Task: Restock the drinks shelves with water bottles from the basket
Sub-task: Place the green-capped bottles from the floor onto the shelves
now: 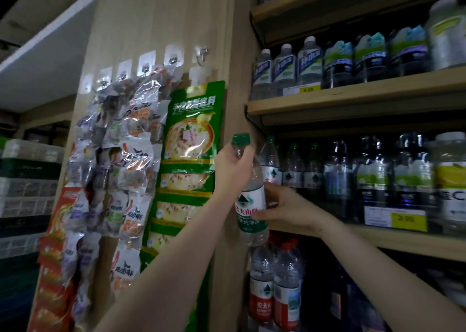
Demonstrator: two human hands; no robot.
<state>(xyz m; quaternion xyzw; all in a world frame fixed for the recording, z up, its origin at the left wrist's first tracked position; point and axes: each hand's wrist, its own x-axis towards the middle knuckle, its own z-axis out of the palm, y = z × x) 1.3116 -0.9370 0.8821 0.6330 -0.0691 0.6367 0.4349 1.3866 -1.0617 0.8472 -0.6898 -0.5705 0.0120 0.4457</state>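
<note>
While the left hand (230,166) curls round the neck of a clear plastic water bottle with a green cap and green-and-white label (248,193), the right hand (282,204) pinches that label from the other side, thumb in front. Just beyond both hands runs the wooden middle shelf (403,241), where matching green-capped bottles (292,166) stand. Below the right hand sit red-labelled bottles (274,291); left of the left hand hang green soup-base packets (190,140).
</note>
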